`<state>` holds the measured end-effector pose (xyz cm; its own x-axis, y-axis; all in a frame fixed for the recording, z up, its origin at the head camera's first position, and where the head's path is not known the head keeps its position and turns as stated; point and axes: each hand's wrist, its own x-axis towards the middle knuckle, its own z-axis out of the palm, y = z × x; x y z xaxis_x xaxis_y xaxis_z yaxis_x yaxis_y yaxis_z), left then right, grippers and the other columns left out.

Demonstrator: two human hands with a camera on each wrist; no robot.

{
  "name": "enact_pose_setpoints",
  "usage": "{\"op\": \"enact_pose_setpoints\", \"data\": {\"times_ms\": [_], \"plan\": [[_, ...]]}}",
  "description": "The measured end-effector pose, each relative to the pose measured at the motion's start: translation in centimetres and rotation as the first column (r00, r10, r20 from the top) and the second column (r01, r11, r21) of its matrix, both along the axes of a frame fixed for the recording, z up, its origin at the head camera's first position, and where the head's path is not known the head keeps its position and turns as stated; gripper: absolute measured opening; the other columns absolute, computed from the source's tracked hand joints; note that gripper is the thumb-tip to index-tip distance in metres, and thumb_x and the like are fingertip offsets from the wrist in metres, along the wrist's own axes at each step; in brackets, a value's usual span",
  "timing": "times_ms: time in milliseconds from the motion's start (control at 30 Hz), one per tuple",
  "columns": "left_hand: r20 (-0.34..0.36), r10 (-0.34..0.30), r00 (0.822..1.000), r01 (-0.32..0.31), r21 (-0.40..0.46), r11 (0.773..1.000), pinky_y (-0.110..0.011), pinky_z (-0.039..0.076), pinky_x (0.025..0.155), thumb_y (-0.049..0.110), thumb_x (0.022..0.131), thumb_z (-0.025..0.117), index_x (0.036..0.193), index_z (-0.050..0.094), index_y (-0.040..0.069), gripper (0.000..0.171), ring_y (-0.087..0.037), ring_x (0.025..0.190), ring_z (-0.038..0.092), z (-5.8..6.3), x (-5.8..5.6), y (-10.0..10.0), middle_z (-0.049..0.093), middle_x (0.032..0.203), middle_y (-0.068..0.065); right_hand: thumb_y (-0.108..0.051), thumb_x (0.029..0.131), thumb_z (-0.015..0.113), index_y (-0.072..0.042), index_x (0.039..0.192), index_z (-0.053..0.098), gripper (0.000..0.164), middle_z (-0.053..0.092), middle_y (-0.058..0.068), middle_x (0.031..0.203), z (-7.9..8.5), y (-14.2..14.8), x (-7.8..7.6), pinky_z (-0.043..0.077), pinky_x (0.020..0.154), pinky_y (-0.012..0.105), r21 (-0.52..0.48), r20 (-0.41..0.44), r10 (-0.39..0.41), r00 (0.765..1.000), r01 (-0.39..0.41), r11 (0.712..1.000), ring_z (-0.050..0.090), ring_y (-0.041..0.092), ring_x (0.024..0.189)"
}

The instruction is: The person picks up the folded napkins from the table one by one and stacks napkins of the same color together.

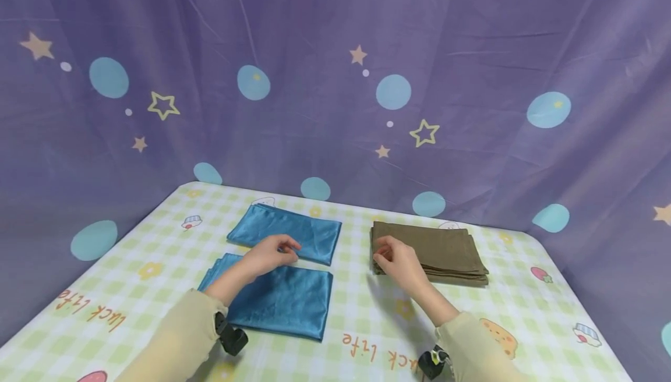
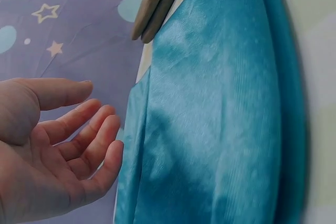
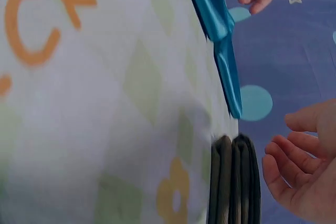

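Observation:
Two folded pieces of shiny blue cloth lie on the left half of the table, a front one [image 1: 299, 303] and a back one [image 1: 306, 233]. My left hand [image 1: 269, 255] hovers over them, its fingers loosely bent and holding nothing. In the left wrist view a gap shows between thumb and fingers of that hand [image 2: 68, 150], beside the blue cloth [image 2: 210, 93]. To the right lies a stack of folded brown cloth [image 1: 435, 248]. Above its left edge is my right hand [image 1: 402, 264], also with nothing in it; the right wrist view shows its fingers [image 3: 296, 156] relaxed, apart from the brown layers [image 3: 235, 182].
A green-and-white checked tablecloth [image 1: 351, 306] with printed pictures and lettering covers the table. Behind the table hangs a purple curtain [image 1: 325, 131] with stars and blue ovals. Between the blue cloths and the brown stack runs a strip of bare tablecloth.

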<state>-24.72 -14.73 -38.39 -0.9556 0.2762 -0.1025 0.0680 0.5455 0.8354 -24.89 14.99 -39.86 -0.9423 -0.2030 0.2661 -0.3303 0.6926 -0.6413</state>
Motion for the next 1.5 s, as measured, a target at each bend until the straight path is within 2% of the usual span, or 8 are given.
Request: {"op": "enact_pose_setpoints", "data": {"times_ms": [167, 500, 700, 867, 1167, 1333, 1500], "plan": [[-0.018, 0.023, 1.0, -0.023, -0.031, 0.999, -0.042, 0.047, 0.076, 0.015, 0.088, 0.057, 0.113, 0.058, 0.002, 0.028, -0.018, 0.087, 0.055, 0.1, 0.6, -0.8, 0.058, 0.097, -0.008, -0.01, 0.083, 0.065, -0.002, 0.107, 0.061, 0.026, 0.063, 0.0, 0.083, -0.4, -1.3, 0.5, 0.047, 0.059, 0.02, 0.012, -0.017, 0.052, 0.998, -0.052, 0.999, 0.058, 0.008, 0.068], [-0.054, 0.052, 0.997, -0.054, -0.04, 0.998, -0.037, 0.048, 0.07, 0.013, 0.087, 0.059, 0.11, 0.059, 0.002, 0.025, -0.017, 0.083, 0.055, -0.6, 1.9, -2.6, 0.058, 0.094, -0.007, -0.013, 0.082, 0.066, -0.003, 0.103, 0.062, 0.024, 0.064, 0.001, 0.079, -1.5, -3.2, 0.6, 0.045, 0.058, 0.021, 0.046, -0.036, 0.12, 0.992, -0.118, 0.992, 0.057, 0.01, 0.066], [-0.098, 0.068, 0.993, -0.077, -0.086, 0.993, -0.033, 0.047, 0.068, 0.015, 0.086, 0.06, 0.11, 0.059, 0.002, 0.027, -0.018, 0.084, 0.055, -0.1, 2.5, -3.5, 0.059, 0.094, -0.006, -0.017, 0.082, 0.066, -0.002, 0.104, 0.062, 0.027, 0.065, 0.002, 0.08, -2.2, -4.0, 0.5, 0.045, 0.057, 0.021, 0.065, -0.001, 0.15, 0.989, -0.15, 0.987, 0.057, 0.008, 0.064], [-0.122, 0.098, 0.988, -0.111, -0.102, 0.989, -0.033, 0.048, 0.07, 0.015, 0.086, 0.061, 0.11, 0.059, 0.002, 0.028, -0.019, 0.087, 0.056, 0.1, 2.9, -4.2, 0.06, 0.096, -0.006, -0.021, 0.083, 0.065, -0.002, 0.107, 0.062, 0.031, 0.065, 0.004, 0.085, -2.3, -4.7, 0.8, 0.047, 0.06, 0.023, 0.071, 0.049, 0.174, 0.983, -0.177, 0.982, 0.059, 0.01, 0.069], [-0.118, 0.151, 0.981, -0.163, -0.096, 0.982, -0.033, 0.046, 0.071, 0.014, 0.086, 0.06, 0.112, 0.058, 0.0, 0.03, -0.021, 0.091, 0.053, 0.1, 3.5, -5.1, 0.059, 0.102, -0.011, -0.024, 0.079, 0.069, -0.002, 0.103, 0.065, 0.033, 0.064, 0.005, 0.086, -2.6, -5.4, 0.9, 0.047, 0.065, 0.026, 0.131, 0.055, 0.166, 0.985, -0.172, 0.976, 0.06, 0.014, 0.074], [-0.157, 0.192, 0.969, -0.209, -0.098, 0.973, -0.038, 0.047, 0.075, 0.015, 0.088, 0.058, 0.115, 0.057, 0.002, 0.03, -0.025, 0.097, 0.052, -0.2, 3.5, -6.0, 0.058, 0.109, -0.015, -0.027, 0.077, 0.071, -0.004, 0.102, 0.065, 0.035, 0.063, 0.003, 0.085, -2.7, -5.7, 0.9, 0.046, 0.066, 0.026, 0.159, 0.051, 0.158, 0.986, -0.164, 0.973, 0.058, 0.012, 0.074], [-0.174, 0.226, 0.959, -0.244, -0.092, 0.965, -0.038, 0.046, 0.075, 0.018, 0.089, 0.058, 0.117, 0.057, 0.004, 0.031, -0.025, 0.097, 0.052, -0.4, 3.6, -7.1, 0.057, 0.11, -0.014, -0.03, 0.076, 0.07, -0.006, 0.103, 0.066, 0.036, 0.062, 0.002, 0.087, -2.7, -6.0, 1.1, 0.045, 0.065, 0.027, 0.171, 0.069, 0.144, 0.987, -0.154, 0.973, 0.056, 0.012, 0.074]]}}
